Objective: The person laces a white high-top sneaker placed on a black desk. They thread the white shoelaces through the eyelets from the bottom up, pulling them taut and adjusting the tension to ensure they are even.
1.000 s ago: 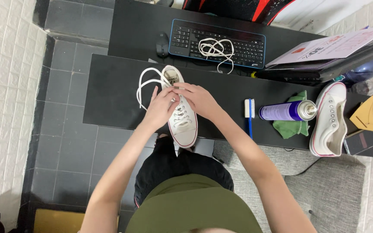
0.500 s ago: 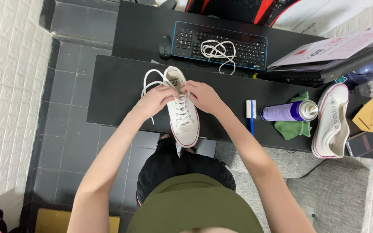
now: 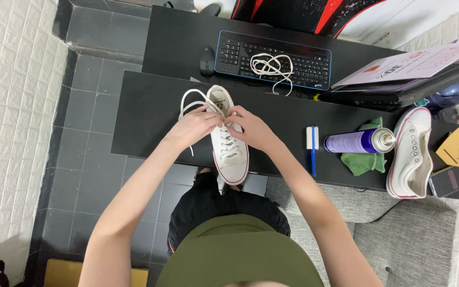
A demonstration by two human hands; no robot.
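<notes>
Gripping the white lace (image 3: 189,101) near the top eyelets, the left hand (image 3: 196,126) pinches it with closed fingers over the tongue of a white sneaker (image 3: 228,139), while the right hand (image 3: 252,129) pinches the lace from the other side, fingertips meeting the left hand's just above the laced part. The sneaker lies on the front edge of a black desk (image 3: 144,114), its toe toward the person and hanging a little past the edge; loops of lace arc out to its left. Well to the right lie a blue-handled brush (image 3: 311,146), a purple spray can (image 3: 358,141) on its side over a green cloth (image 3: 365,159), and a second white sneaker (image 3: 411,151) without a lace. On the raised shelf behind, another white lace (image 3: 272,66) sits bunched on a keyboard (image 3: 240,53), with a black mouse (image 3: 206,59) just beside it.
</notes>
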